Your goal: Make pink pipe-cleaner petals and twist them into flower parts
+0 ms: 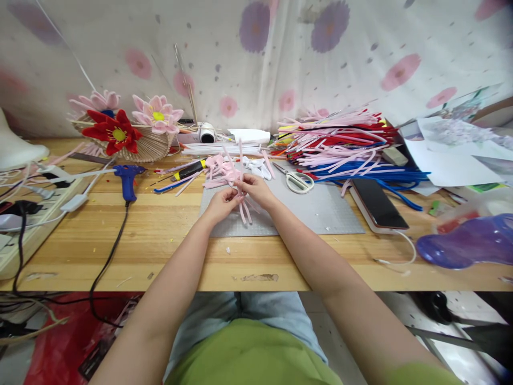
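Both my hands meet over a grey cutting mat [320,214], closed on a bundle of pink pipe cleaners [245,213]. My left hand [223,204] pinches the bundle from the left. From the right, the fingers of my right hand [254,189] grip it a little higher up. Loose pink ends stick out above and below the fingers, and the exact grip point is partly hidden. Just behind the hands lie bent pink pipe-cleaner pieces [219,167] and white looped pieces [258,168]. White-handled scissors [300,182] rest on the mat to the right.
A large heap of pink, red and blue pipe cleaners [340,139] lies at the back right. A phone [379,203] and a purple object [465,243] sit right. At left are a blue glue gun [129,181], a power strip [48,224] and a red fluffy flower [112,133].
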Demonstrator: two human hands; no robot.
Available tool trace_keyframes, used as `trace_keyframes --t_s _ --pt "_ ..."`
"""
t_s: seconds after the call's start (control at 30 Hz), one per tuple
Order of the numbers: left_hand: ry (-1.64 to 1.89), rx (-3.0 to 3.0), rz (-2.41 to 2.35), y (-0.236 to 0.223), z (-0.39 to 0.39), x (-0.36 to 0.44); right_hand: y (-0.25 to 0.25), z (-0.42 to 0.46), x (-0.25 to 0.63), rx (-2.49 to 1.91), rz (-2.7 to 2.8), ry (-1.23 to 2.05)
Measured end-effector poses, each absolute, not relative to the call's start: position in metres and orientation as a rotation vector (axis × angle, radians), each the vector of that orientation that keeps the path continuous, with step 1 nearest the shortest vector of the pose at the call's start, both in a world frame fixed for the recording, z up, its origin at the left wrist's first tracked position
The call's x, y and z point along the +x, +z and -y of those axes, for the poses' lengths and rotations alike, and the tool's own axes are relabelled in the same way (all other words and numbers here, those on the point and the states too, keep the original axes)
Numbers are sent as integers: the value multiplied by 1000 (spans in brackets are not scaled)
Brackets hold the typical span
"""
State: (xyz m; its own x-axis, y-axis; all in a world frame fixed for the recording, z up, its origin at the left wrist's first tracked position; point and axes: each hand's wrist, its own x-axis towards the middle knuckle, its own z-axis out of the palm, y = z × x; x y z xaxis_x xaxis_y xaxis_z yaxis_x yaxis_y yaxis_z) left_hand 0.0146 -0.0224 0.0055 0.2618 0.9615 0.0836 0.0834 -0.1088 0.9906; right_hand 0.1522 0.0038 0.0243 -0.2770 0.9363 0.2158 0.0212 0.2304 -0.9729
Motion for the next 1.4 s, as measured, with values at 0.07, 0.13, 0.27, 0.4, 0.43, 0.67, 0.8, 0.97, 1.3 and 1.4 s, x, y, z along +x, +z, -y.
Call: trace_keyframes --t_s 0.07,0.13,0.27,0.4,0.43,0.67,0.8,0.97,1.3,1.4 --pt "1118 1418 -1039 7 22 17 25 -4 151 -939 1487 1221" --pt "1189 1390 -1065 7 21 18 26 -4 151 -947 1423 1224" --pt "1206 1379 -1108 6 21 18 25 -4 151 -962 1328 1187" --pt "1197 1408 -1132 5 22 18 24 -5 150 -966 1282 1158" --pt "1190 1437 -1143 5 22 18 24 -5 150 -964 1280 1153" --pt "1171 1683 -1230 4 22 14 24 -5 150 -938 1253 1138" --pt "1172 1670 -1226 4 22 15 24 -5 149 -956 1287 1123" --pt "1220 1553 -1178 10 25 23 25 -4 148 -924 1451 1185" --pt "1477 1074 -1256 9 16 16 19 5 145 -1039 1718 1221" --pt "1459 1150 -1256 8 14 13 20 6 141 -993 1598 1323"
